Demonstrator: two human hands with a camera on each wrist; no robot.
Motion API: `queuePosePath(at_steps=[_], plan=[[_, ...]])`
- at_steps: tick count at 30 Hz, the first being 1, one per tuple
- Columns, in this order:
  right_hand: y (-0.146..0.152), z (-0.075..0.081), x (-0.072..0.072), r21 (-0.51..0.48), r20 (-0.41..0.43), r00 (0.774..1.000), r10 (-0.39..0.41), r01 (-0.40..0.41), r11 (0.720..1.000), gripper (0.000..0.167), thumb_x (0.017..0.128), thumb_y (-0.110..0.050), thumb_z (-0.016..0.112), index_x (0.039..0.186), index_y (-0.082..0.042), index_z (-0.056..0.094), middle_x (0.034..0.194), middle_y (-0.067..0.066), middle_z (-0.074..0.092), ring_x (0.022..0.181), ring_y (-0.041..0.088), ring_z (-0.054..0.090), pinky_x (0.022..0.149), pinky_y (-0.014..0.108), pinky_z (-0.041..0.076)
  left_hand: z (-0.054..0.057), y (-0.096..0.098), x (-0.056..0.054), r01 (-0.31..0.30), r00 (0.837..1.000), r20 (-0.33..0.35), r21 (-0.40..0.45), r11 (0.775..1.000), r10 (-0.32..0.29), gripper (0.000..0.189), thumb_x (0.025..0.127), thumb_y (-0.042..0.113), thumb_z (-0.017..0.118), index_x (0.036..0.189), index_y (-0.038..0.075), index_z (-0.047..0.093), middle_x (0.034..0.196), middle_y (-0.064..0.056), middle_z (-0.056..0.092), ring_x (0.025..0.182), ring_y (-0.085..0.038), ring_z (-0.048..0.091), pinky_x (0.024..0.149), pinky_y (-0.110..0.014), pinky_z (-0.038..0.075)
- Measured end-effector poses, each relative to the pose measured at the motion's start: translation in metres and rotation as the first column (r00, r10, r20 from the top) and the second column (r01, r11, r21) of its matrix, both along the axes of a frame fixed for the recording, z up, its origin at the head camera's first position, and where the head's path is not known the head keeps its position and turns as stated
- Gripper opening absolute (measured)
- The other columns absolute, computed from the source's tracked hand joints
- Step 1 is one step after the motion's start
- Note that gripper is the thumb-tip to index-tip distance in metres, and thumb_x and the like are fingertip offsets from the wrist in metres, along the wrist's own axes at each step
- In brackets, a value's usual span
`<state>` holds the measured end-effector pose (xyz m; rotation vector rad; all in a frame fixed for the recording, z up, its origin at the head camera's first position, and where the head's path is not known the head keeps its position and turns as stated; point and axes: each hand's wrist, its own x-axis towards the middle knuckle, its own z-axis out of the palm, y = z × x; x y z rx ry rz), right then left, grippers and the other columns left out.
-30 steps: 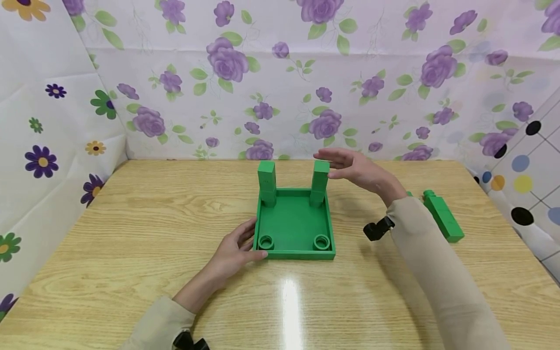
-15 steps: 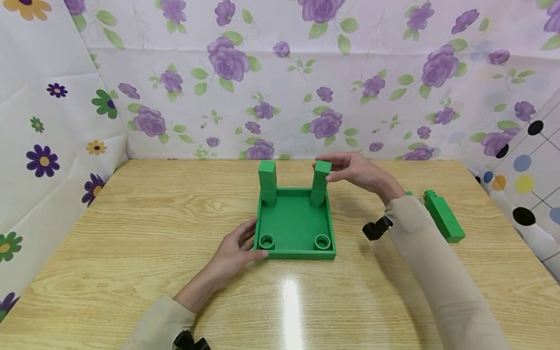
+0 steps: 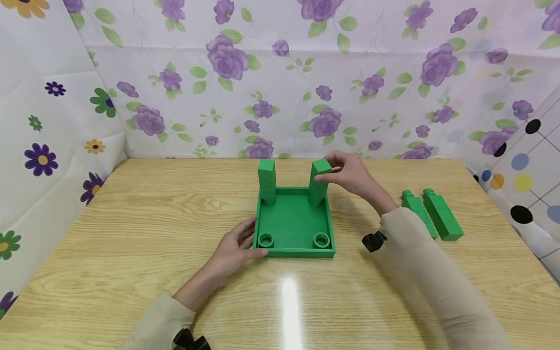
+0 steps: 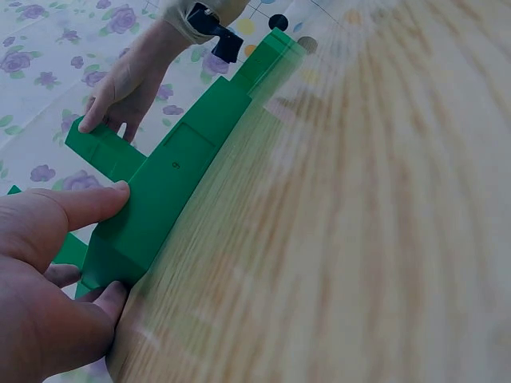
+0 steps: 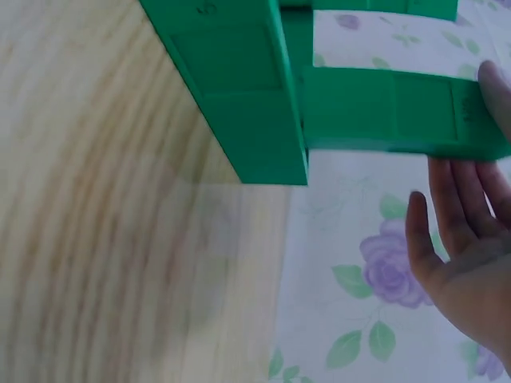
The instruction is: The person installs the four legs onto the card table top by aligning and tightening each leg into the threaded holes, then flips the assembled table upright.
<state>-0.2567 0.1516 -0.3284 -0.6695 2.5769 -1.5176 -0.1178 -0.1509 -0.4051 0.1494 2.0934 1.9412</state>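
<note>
Wood-grain table (image 3: 131,243): R hand (image 3: 350,175), partly hidden in head view, pinches green post (image 3: 317,189); L hand (image 3: 232,253) grips tray (image 3: 297,223) corner.

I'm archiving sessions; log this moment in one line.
left hand: grips tray; right hand: pinches far-right post; far-left post: upright; two posts: lying on table

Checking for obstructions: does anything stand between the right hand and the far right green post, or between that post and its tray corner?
Nothing visible does: the right hand grips the post directly, and the post stands in that corner of the tray; its underside is hidden.
</note>
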Motion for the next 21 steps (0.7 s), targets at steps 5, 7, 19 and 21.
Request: queuePosePath(at_steps=[5,7,19,21], plan=[[-0.008,-0.001,0.005,0.04,-0.039,0.994,-0.103,0.105,0.994,0.043,0.082,-0.027,0.08,0.112,-0.002,0.06,0.105,0.012,0.061,0.096,0.026,0.062,0.082,0.038,0.055,0.001,0.0,0.0,0.0,1.0,-0.002,0.006,1.0,0.0,0.085,0.083,-0.003,0.073,0.153,0.008,0.026,0.153,-0.017,0.029,0.14,-0.031,0.029,0.106,-0.029,0.039],[-0.01,-0.001,0.005,0.043,-0.046,0.991,-0.123,0.125,0.991,0.043,0.082,-0.028,0.08,0.11,-0.003,0.06,0.105,0.012,0.061,0.095,0.026,0.063,0.08,0.039,0.055,0.002,-0.001,-0.001,-0.002,1.0,-0.002,0.01,1.0,0.002,0.085,0.083,-0.004,0.073,0.153,0.008,0.026,0.153,-0.017,0.029,0.139,-0.031,0.029,0.106,-0.029,0.039],[-0.006,-0.004,0.007,0.113,-0.129,0.992,0.003,0.012,0.994,0.07,0.081,-0.029,0.081,0.139,-0.007,0.049,0.135,0.011,0.051,0.121,0.029,0.048,0.102,0.044,0.044,-0.001,-0.001,0.0,0.009,1.0,-0.01,0.023,1.0,-0.008,0.085,0.082,-0.004,0.073,0.153,0.007,0.026,0.153,-0.017,0.028,0.14,-0.03,0.027,0.106,-0.027,0.037],[-0.002,-0.003,0.004,0.062,-0.044,0.997,0.062,-0.059,0.996,0.071,0.083,-0.026,0.079,0.143,-0.008,0.045,0.142,0.011,0.047,0.127,0.031,0.045,0.104,0.047,0.042,-0.001,0.0,0.0,0.006,1.0,-0.012,0.021,1.0,-0.005,0.085,0.082,-0.004,0.073,0.152,0.007,0.026,0.153,-0.017,0.029,0.14,-0.03,0.028,0.106,-0.026,0.037]])
